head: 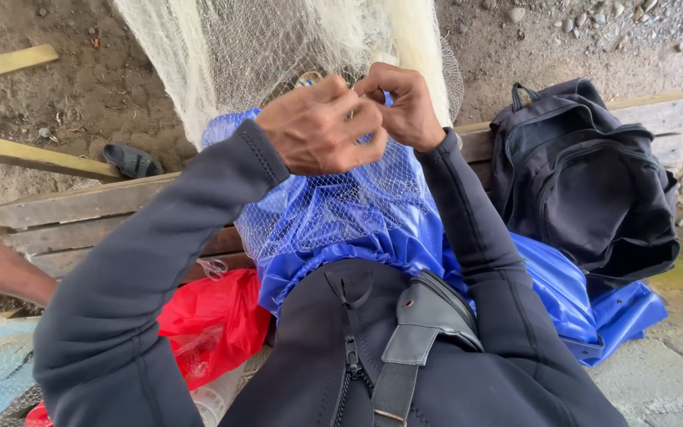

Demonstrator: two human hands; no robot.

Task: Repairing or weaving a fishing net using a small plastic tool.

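Both hands' fingers [361,107] pinched on net [318,205]

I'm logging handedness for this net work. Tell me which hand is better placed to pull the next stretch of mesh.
Probably the left hand: it lies over the white net spread on the blue sheet. The right hand is pinching something small at the fingertips, so it looks occupied.

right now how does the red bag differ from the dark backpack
The red bag is thin, glossy, crumpled plastic lying low by the person's left arm; the dark backpack is thick matte cloth with zips, propped up on the wooden bench to the right. The red bag looks smaller. Both lie apart from the hands.
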